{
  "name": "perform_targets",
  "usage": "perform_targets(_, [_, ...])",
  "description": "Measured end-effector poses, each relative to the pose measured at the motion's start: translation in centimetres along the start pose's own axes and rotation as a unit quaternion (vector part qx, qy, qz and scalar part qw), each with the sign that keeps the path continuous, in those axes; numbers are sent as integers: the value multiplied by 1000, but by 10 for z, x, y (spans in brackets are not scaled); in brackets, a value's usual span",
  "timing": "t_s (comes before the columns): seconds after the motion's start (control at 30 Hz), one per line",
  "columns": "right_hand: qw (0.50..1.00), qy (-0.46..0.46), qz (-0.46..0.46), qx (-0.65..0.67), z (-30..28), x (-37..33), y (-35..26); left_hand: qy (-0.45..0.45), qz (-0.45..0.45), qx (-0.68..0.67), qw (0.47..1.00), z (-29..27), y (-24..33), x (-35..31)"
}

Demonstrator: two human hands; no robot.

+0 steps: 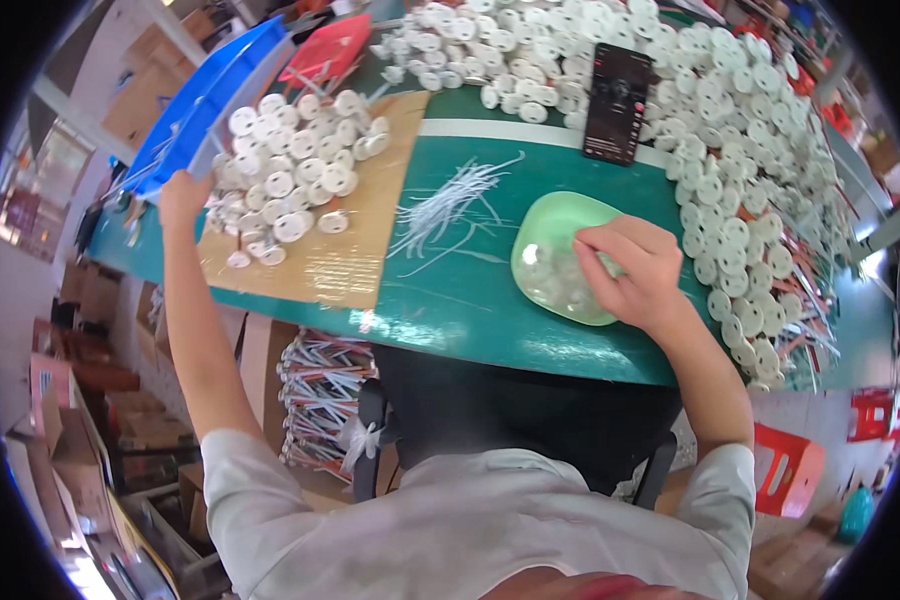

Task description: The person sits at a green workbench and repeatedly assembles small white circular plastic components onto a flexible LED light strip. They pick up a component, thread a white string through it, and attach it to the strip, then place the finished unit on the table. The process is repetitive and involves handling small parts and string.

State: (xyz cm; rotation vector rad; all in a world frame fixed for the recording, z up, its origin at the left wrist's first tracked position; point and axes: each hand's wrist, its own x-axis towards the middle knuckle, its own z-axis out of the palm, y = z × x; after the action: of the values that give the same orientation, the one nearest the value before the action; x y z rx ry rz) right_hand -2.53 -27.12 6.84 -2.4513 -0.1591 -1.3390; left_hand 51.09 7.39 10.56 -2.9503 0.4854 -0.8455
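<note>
My right hand (635, 268) is over the right side of a light green plastic dish (542, 215), thumb and fingers pinched together. Small clear pieces (548, 280) lie in the dish; whatever the pinch holds is too small to name. Far to the left, my left hand (183, 198) is closed at the near end of a blue plastic bin (213, 85). Its fingertips are partly hidden, and I cannot make out what they hold. Beside it, a heap of white round two-holed discs on stems (290, 165) lies on a brown cardboard sheet (360, 265).
White thin strips (445, 205) lie mid-table on the green tabletop (440, 305). A larger mass of white discs (730, 150) covers the back and right side, with a dark phone (617, 105) against it. A red tray (327, 52) stands behind. Bundled stems (322, 400) sit below the table.
</note>
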Motion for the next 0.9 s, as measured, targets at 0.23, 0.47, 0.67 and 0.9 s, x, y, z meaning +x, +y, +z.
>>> perform_targets(0.23, [999, -25, 22, -15, -3, -9, 4, 199, 128, -438, 867, -123, 172, -116])
perform_targets(0.47, [947, -297, -118, 45, 32, 13, -101, 220, 339, -560, 723, -192, 338, -150])
perform_targets(0.67, [823, -551, -98, 95, 105, -23, -217, 161, 561, -509, 633, -223, 385, -279])
perform_targets(0.9, [843, -248, 49, 475, 155, -90, -265, 171, 550, -568, 587, -249, 391, -306])
